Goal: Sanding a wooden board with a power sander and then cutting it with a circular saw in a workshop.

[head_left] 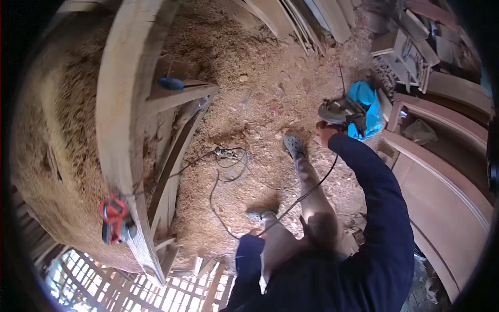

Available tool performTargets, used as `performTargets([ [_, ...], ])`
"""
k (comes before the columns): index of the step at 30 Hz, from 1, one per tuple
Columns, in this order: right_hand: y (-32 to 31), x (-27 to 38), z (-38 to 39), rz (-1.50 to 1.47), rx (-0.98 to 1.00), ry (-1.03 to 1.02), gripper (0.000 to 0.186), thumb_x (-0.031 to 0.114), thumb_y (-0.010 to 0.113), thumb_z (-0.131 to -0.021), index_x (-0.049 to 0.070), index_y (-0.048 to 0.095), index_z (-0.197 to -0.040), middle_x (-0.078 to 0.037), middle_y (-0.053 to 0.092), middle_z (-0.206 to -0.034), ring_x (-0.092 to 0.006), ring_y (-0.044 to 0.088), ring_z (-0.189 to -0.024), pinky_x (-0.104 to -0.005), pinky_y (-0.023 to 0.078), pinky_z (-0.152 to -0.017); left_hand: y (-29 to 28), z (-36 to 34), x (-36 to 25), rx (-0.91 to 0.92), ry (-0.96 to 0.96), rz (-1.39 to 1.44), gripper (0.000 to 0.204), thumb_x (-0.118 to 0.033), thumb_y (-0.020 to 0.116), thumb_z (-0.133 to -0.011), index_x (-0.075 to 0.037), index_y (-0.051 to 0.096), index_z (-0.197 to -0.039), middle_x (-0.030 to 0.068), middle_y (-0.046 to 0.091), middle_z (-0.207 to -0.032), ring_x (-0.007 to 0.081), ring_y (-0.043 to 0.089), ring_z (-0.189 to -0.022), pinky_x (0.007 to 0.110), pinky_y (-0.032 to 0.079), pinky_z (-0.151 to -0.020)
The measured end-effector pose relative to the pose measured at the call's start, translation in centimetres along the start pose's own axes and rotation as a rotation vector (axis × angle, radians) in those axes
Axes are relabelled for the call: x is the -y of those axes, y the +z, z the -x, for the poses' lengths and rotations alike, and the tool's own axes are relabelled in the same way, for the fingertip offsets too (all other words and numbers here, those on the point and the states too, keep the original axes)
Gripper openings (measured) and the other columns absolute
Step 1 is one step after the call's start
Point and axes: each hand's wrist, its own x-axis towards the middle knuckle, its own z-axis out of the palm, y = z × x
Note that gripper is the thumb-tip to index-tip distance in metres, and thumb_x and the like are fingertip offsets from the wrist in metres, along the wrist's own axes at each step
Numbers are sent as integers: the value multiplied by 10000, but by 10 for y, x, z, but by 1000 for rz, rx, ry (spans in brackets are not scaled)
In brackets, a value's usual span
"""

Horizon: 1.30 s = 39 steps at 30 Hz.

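Out to the right, my right hand (pixel 326 135) is closed on a dark circular saw (pixel 340 111) with a rounded metal guard. The saw is against a bright blue plastic bag (pixel 371 109) on the floor. A dark power cord (pixel 307 193) runs from the saw's side across my leg to my left hand (pixel 254 233). That hand is low in front of my body, with the cord passing at its fingers. It looks closed round the cord, though the sleeve and small size hide most of the fingers. Beyond it the cord loops over the floor.
Sawdust and shavings cover the floor (pixel 260 104). A long wooden beam (pixel 122 104) on a timber frame stands left, bearing a red power tool (pixel 117 218) and a blue-handled object (pixel 171 83). Pinkish wooden frames (pixel 442 192) stand right; boards (pixel 332 21) lean at the far side.
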Motion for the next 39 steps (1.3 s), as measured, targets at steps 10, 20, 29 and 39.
performTargets([
  [10, 78, -74, -265, -114, -274, 382, 477, 244, 599, -797, 48, 487, -1218, -252, 617, -1070, -403, 618, -973, -473, 494, -830, 117, -155, -72, 174, -90, 855, 396, -215, 738, -839, -117, 597, -1196, 85, 671, -935, 195, 640, -874, 335, 502, -813],
  [20, 172, -80, -383, -294, -372, 532, 432, 255, 558, -839, 58, 530, -1223, -237, 604, -1141, -366, 605, -1040, -438, 483, -894, 120, -192, -86, 10, 148, 106, 849, -362, 817, -688, -88, 426, -1390, 208, 474, -1372, 351, 362, -1363, 494, 290, -1124],
  [29, 145, 2, -251, 33, 99, -46, 527, 265, 619, -777, 44, 530, -1246, -220, 616, -1127, -399, 594, -1054, -512, 446, -930, 210, -200, 19, -166, -294, 921, 686, -174, 629, -904, -14, 247, -1451, 133, 321, -1465, 276, 484, -1241, 383, 445, -974],
  [39, 48, 463, 338, -813, 432, -1913, 493, 199, 716, -731, 89, 612, -1200, -197, 581, -1241, -328, 534, -1194, -415, 410, -1007, 71, -96, 72, -667, 354, 983, 223, -123, 623, -870, -60, 486, -1035, 37, 459, -954, 190, 545, -888, 329, 439, -724],
])
